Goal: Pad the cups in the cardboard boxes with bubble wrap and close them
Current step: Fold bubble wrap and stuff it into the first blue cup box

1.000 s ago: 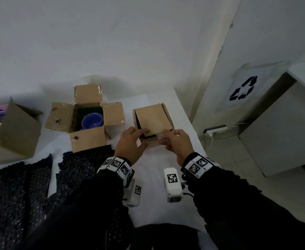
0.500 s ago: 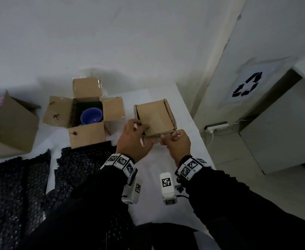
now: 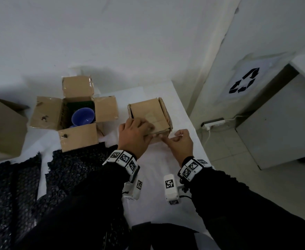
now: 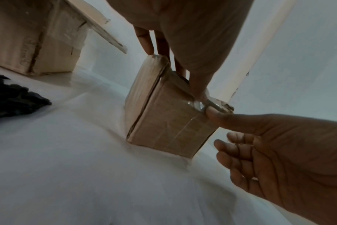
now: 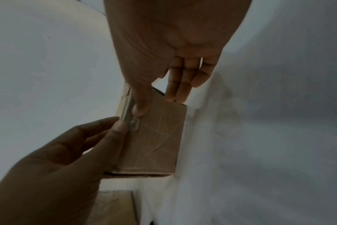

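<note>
A small closed cardboard box [image 3: 149, 114] stands on the white table [image 3: 159, 177]. My left hand [image 3: 144, 129] lies on its top near the front edge, fingers straight, thumb pressing a strip of clear tape [image 4: 200, 105] over that edge. My right hand [image 3: 169, 138] is at the box's front face; its thumb pushes the same tape [image 5: 134, 121] down while the other fingers hang loosely curled. To the left, an open box [image 3: 45, 112] with its flaps spread holds a blue cup [image 3: 83, 116]. Black bubble wrap [image 3: 72, 170] lies in front of it.
A larger cardboard box [image 3: 3, 127] sits at the far left. More black bubble wrap [image 3: 7, 195] covers the near left of the table. The table's right edge runs just right of the closed box, with a tiled floor and a power strip [image 3: 213, 123] below.
My left hand has slid onto the closed box's top. My right hand has dropped from the top front edge to the front face, pressing the tape down.
</note>
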`<state>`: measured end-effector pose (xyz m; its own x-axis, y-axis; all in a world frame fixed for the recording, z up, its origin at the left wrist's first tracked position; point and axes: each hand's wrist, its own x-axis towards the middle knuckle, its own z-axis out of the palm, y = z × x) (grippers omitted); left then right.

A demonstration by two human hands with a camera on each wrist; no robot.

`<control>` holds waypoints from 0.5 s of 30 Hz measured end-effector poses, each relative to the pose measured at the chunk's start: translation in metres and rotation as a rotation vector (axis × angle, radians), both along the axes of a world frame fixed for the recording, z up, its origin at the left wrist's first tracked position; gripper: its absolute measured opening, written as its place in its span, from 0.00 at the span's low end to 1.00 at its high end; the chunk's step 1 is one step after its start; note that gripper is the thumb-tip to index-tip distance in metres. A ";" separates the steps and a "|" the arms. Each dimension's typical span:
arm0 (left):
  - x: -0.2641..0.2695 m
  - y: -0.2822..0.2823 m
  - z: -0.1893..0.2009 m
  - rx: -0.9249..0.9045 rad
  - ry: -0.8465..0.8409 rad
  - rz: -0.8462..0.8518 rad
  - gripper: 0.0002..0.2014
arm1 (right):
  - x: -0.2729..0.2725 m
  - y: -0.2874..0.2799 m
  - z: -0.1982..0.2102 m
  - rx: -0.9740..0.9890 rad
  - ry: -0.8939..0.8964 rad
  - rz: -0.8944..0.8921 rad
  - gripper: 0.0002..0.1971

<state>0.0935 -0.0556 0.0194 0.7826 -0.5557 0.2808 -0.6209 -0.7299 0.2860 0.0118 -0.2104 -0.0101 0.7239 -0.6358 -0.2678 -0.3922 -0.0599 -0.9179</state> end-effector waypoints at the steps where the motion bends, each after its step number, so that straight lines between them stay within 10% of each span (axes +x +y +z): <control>1: 0.000 0.000 0.000 0.002 -0.007 -0.004 0.12 | 0.000 -0.004 0.001 -0.016 -0.063 0.035 0.32; 9: 0.002 0.002 0.002 0.059 -0.019 -0.029 0.15 | 0.020 -0.033 0.020 -0.604 -0.213 0.445 0.23; 15: 0.000 0.003 0.003 0.017 0.023 0.055 0.19 | 0.020 -0.046 0.017 -0.624 -0.258 0.517 0.14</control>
<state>0.0935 -0.0528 0.0224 0.8181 -0.5163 0.2534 -0.5732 -0.7674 0.2872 0.0317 -0.2565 0.0069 0.9543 -0.1842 0.2353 0.0413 -0.6987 -0.7142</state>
